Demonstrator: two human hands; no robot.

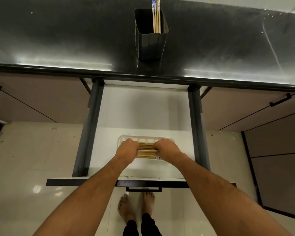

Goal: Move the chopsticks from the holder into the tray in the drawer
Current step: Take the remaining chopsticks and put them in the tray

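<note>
Left hand (128,148) and right hand (167,148) both curled over a bundle of tan wooden chopsticks (146,150) – lying flat in the clear plastic tray (143,138), open white drawer (143,108), more patterned-top chopsticks (156,17) upright in the dark square holder (151,43) on the glossy black surface (58,40).

Bare forearms, bare feet (136,207), dark trousers (141,226) at the ankles.

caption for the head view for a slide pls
Both hands, left and right, settle wooden chopsticks into the clear plastic tray; few remain in the black holder.
</note>
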